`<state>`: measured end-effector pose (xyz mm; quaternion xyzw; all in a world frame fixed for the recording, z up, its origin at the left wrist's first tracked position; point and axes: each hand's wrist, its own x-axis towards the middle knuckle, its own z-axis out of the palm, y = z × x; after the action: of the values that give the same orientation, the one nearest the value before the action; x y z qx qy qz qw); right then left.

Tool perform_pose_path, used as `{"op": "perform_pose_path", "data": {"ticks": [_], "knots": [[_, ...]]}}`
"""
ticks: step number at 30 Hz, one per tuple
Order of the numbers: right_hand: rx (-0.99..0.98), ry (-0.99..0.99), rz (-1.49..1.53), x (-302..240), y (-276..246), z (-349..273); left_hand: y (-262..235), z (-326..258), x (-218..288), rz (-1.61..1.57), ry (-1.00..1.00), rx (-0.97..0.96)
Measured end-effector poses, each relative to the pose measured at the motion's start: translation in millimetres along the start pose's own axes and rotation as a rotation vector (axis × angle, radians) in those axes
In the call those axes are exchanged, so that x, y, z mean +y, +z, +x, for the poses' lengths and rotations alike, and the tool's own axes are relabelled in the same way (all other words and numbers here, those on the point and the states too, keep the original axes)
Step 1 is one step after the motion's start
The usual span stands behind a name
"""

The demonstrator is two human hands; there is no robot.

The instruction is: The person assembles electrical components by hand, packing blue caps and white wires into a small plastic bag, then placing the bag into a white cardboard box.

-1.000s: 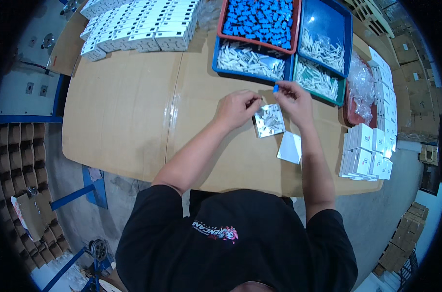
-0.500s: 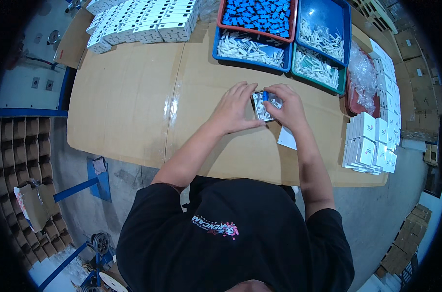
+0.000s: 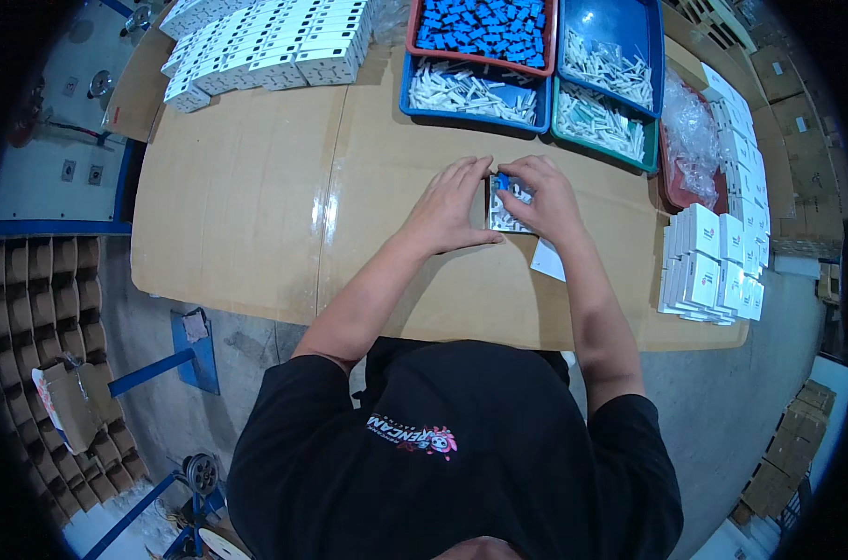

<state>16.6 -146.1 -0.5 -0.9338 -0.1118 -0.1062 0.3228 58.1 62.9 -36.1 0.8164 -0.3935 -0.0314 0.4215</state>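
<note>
A small clear plastic tray (image 3: 504, 211) with a blue part in it lies on the cardboard-covered table (image 3: 256, 215). My left hand (image 3: 452, 207) presses flat against its left side. My right hand (image 3: 545, 198) covers its right side, fingertips on the blue part (image 3: 503, 180) at the top. Both hands hold the tray between them. A white card (image 3: 547, 259) lies just beside my right wrist.
Bins at the far edge hold blue parts (image 3: 484, 26) and white parts (image 3: 470, 91), (image 3: 603, 121), (image 3: 610, 67). Rows of small white boxes (image 3: 265, 45) fill the far left; more white boxes (image 3: 708, 266) stand at the right. A red tray with clear bags (image 3: 690, 140) sits beside them.
My hands have come together from apart and lowered onto the clear tray, pressing the blue part into it. The camera view has shifted slightly closer.
</note>
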Motion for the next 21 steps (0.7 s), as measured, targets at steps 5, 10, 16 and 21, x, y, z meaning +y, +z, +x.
{"op": "perform_pose_path", "data": {"ticks": [5,10,16,21], "knots": [[-0.001,0.014,0.002,1.2,0.9,-2.6,-1.2,-0.7,2.0,0.017,-0.027,-0.018],[-0.003,-0.007,0.014,2.0,2.7,-0.6,-2.8,-0.3,5.0,0.000,-0.036,-0.019],[-0.046,-0.024,0.005,3.5,4.1,4.8,-0.8,-0.7,3.4,0.010,-0.009,0.027],[-0.085,0.007,-0.002,2.5,2.8,6.8,-1.1,0.0,2.9,0.010,-0.020,0.019]]}}
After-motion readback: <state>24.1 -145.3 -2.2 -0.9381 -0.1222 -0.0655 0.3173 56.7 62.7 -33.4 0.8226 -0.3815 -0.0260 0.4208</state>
